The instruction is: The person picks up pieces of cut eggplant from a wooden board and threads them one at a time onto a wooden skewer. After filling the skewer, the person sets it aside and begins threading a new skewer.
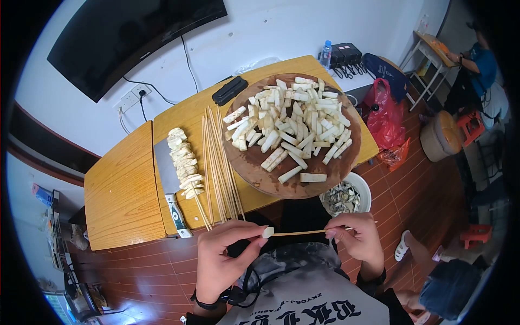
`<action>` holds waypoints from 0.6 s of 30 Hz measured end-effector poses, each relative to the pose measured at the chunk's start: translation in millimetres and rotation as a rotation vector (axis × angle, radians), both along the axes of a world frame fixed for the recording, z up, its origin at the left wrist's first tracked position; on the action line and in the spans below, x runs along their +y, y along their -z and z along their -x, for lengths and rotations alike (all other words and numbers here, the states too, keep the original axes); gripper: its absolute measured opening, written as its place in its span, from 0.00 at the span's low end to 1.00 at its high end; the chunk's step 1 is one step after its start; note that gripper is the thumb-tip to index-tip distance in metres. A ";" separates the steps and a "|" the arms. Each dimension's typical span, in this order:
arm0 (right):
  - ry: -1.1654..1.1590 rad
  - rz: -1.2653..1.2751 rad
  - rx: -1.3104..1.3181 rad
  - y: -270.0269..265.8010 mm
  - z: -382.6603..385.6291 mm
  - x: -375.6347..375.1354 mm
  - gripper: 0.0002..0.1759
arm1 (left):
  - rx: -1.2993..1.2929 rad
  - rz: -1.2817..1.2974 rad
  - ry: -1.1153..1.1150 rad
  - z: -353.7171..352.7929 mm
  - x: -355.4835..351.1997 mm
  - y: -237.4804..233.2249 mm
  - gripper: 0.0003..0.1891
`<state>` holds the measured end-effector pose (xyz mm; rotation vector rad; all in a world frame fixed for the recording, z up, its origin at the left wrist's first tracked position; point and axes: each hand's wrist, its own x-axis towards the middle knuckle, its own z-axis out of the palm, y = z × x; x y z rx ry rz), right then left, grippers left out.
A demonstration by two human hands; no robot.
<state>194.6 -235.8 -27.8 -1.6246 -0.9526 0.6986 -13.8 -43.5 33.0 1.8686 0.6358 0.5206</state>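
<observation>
Pinched between the thumb and finger of my left hand (230, 257) is a small pale vegetable piece (267, 232), at the end of a thin wooden skewer (298, 233). My right hand (356, 241) grips the skewer's other part. Beyond my hands, a round wooden board (246, 172) carries a heap of pale cut strips (292, 122). To its left lie bare bamboo skewers (215, 162). Skewers threaded with pale pieces (184, 160) rest on the blade of a cleaver (167, 162), near its white and green handle.
The yellow table (181, 116) holds a black case (230, 90). Below its right edge stands a white bucket (366, 197) with scraps. Red plastic bags (385, 116) and a round bin (440, 138) are at right. One person (479, 67) sits at the far right, another (447, 287) at lower right.
</observation>
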 end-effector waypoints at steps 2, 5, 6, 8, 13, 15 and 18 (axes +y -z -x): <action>0.002 0.007 0.008 -0.5 0.2 0.0 0.04 | 0.007 0.002 -0.001 -0.2 -0.2 -0.3 0.15; 0.007 -0.008 -0.023 1.0 -0.5 -0.4 0.04 | 0.008 0.008 0.003 -0.9 -0.4 -1.3 0.15; 0.009 -0.014 -0.032 0.8 -0.8 -0.4 0.04 | 0.007 0.011 0.005 -1.1 -0.5 -1.6 0.15; 0.010 -0.021 -0.043 0.6 -1.4 -0.4 0.04 | 0.007 -0.002 0.012 -1.9 -0.5 -2.3 0.15; 0.001 -0.026 -0.060 2.1 -2.1 -0.4 0.04 | 0.016 0.009 0.007 -1.8 -0.7 -0.6 0.15; -0.003 -0.016 -0.051 1.1 -2.0 0.3 0.04 | 0.012 0.021 0.004 -2.1 -1.0 -0.4 0.15; -0.006 -0.013 -0.052 0.4 -2.1 0.7 0.04 | 0.015 0.020 0.001 -2.3 -0.5 0.5 0.15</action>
